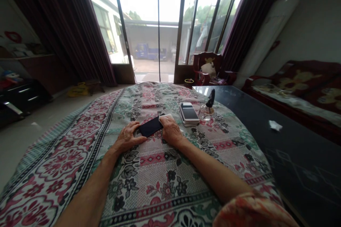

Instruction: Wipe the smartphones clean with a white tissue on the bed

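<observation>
A black smartphone (150,126) lies on the patterned tablecloth (157,179), its dark face up and its long side slanting up to the right. My left hand (130,134) grips the phone's left end, thumb along the near edge and fingers at the far corner. At the other end, my right hand (170,129) pinches a folded white tissue (165,116) and presses it on the phone's right end. Just right of that hand is a stack of phones (189,112), the top one with a white frame.
A clear spray bottle (207,110) with a black nozzle stands right of the stack. Beyond the cloth's right edge is a dark glossy table (255,131) with a crumpled white tissue (275,125) on it. A wooden chair (207,67) stands near the glass doors.
</observation>
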`<state>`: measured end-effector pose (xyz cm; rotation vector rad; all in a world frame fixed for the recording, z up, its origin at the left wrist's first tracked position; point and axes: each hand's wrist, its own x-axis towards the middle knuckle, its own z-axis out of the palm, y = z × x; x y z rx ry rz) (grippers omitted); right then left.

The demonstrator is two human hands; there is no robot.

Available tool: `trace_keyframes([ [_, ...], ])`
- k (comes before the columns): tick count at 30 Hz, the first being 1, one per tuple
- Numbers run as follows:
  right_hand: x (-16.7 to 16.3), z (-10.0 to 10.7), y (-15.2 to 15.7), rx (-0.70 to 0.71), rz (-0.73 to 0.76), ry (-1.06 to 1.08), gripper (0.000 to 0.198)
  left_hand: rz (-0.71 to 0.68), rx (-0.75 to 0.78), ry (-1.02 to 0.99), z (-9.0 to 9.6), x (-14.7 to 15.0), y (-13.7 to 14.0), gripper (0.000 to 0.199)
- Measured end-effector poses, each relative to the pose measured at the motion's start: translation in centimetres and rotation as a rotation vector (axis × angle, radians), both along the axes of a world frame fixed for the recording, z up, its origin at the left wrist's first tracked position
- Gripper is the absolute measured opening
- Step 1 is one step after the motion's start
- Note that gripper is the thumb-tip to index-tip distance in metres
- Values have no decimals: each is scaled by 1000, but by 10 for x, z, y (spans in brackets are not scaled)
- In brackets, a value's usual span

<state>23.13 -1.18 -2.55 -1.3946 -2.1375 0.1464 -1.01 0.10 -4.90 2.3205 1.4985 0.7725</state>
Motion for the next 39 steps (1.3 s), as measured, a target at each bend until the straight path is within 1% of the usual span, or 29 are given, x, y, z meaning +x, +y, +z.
trace_keyframes([
  [5,-17,5,11,-21,106,24,36,-24,30,2,-1,-1,0,60],
  [9,-29,0,13,-23,240,31,40,-32,34,18,-2,-1,1,60],
  [12,-37,-2,14,-28,306,10,41,-34,33,20,-4,-1,2,59],
  [15,-43,-1,13,-40,345,-11,42,-25,20,15,-6,-2,3,59],
  [19,-45,4,10,-56,366,-25,43,-20,-48,15,-4,-3,4,64],
  [25,-40,2,13,-63,419,23,34,-63,-130,1,3,-8,4,64],
  [28,-36,2,13,-105,424,63,34,-62,-132,8,4,-9,5,66],
  [30,-32,5,13,-147,433,84,35,-52,-135,22,4,-9,4,67],
  [31,-29,8,13,-183,444,90,35,-48,-136,31,4,-9,4,68],
  [34,-17,18,15,-349,504,141,36,-36,-137,58,5,-7,2,69],
  [35,-13,21,17,-382,508,186,36,-27,-134,66,5,-6,1,69],
  [36,-9,24,19,-378,488,244,37,-14,-129,72,6,-5,0,71],
  [37,-6,25,22,-331,433,307,38,2,-120,77,7,-3,-1,72],
  [39,0,26,29,-173,250,412,39,34,-101,86,8,1,-2,76],
])
